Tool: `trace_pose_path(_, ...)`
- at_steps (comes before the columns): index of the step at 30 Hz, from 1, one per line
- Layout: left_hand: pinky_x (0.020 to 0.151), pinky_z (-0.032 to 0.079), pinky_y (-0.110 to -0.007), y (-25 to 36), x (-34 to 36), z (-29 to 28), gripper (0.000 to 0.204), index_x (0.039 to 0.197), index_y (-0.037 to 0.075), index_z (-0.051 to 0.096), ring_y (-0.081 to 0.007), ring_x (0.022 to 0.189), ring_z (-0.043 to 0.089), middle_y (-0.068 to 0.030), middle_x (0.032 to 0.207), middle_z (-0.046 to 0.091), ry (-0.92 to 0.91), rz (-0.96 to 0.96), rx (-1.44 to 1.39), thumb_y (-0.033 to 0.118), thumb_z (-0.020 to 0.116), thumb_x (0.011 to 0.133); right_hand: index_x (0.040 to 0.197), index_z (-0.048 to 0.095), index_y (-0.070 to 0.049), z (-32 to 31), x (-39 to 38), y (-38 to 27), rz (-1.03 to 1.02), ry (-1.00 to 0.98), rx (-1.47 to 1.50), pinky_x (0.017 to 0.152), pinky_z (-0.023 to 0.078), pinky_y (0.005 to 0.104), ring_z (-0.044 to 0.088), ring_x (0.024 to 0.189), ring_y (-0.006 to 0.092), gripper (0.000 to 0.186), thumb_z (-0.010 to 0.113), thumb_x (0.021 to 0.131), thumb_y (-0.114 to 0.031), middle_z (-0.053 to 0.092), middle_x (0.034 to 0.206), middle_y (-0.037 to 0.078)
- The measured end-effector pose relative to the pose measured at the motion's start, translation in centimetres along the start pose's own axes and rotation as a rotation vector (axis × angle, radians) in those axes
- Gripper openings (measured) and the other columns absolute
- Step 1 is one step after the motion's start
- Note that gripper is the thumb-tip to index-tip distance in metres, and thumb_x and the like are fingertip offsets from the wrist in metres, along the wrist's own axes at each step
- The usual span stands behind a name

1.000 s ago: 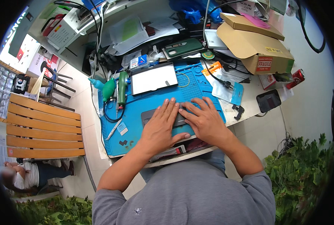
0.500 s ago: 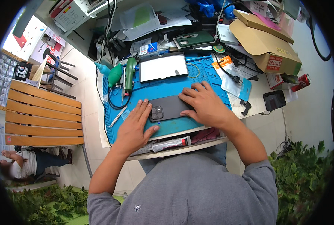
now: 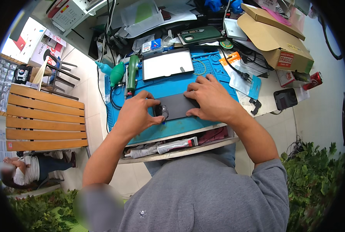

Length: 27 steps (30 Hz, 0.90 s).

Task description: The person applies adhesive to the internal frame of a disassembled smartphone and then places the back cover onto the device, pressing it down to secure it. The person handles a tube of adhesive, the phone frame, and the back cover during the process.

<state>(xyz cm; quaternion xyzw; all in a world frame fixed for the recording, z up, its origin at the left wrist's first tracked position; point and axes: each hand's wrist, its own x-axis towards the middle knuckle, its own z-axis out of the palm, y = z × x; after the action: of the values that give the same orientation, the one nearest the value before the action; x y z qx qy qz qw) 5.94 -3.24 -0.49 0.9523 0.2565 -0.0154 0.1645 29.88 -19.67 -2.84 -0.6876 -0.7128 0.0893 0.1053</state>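
Note:
A dark grey smartphone (image 3: 178,106) lies back up on the blue work mat (image 3: 168,131), its camera block toward my left. My left hand (image 3: 135,113) closes on that end, thumb on the near edge and fingers on the far edge, hiding part of the camera block. At the other end my right hand (image 3: 213,100) holds the phone the same way, covering its right end. Just beyond the phone sits a shallow black box lid (image 3: 166,66) with a white inside.
A green handheld tool (image 3: 132,73), a green blower bulb (image 3: 117,73) and a light blue bottle (image 3: 104,68) stand at the mat's left. A green phone case (image 3: 201,35) lies behind. Right are a cable plug (image 3: 245,81) and cardboard box (image 3: 277,46). Tubes (image 3: 176,145) fill the front drawer.
My left hand has gone from lying with straight fingers at the phone's left end to curling its thumb and fingers around it. My right hand keeps its hold.

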Motion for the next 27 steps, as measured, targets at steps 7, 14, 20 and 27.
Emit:
trace_pose_path(7, 0.095, 0.063, -0.041, 1.5, 1.1, -0.1, 0.057, 0.125, 0.015, 0.09, -0.0295, 0.102, 0.08, -0.0067, 0.124, 0.079, -0.034, -0.02, -0.011, 0.039, 0.104, 0.076, 0.126, 0.088, -0.007, -0.4, 0.4, -0.1, 0.01, -0.019, 0.003, 0.119, 0.043, 0.0469, 0.064, 0.13, 0.0274, 0.057, 0.097, 0.084, -0.044, 0.08, 0.126, 0.007)
trace_pose_path(14, 0.092, 0.064, -0.042, 2.6, 2.1, -0.1, 0.064, 0.125, 0.014, 0.089, -0.0293, 0.106, 0.081, -0.0055, 0.121, 0.08, -0.049, -0.042, 0.041, 0.043, 0.106, 0.07, 0.123, 0.088, -0.007, 0.1, 0.3, 0.0, 0.017, 0.005, 0.011, 0.116, 0.043, 0.0458, 0.064, 0.129, 0.0272, 0.055, 0.097, 0.083, -0.044, 0.08, 0.124, 0.007)
trace_pose_path(20, 0.094, 0.063, -0.043, 2.2, 2.0, -0.5, 0.065, 0.128, 0.017, 0.089, -0.0291, 0.106, 0.08, -0.0051, 0.125, 0.08, -0.063, -0.021, -0.013, 0.039, 0.107, 0.07, 0.12, 0.088, -0.008, 0.2, 0.9, -0.9, 0.037, 0.016, -0.045, 0.115, 0.044, 0.0463, 0.064, 0.126, 0.0274, 0.052, 0.097, 0.084, -0.044, 0.078, 0.121, 0.006)
trace_pose_path(27, 0.1, 0.067, -0.04, -0.3, 1.1, -0.6, 0.074, 0.14, 0.019, 0.083, -0.0278, 0.111, 0.079, -0.0044, 0.136, 0.077, -0.123, -0.082, -0.218, 0.018, 0.106, 0.07, 0.131, 0.088, -0.019, 2.8, 1.6, -1.3, -0.362, 0.028, 0.177, 0.114, 0.046, 0.0424, 0.065, 0.126, 0.0251, 0.038, 0.077, 0.095, -0.012, 0.076, 0.129, 0.004)
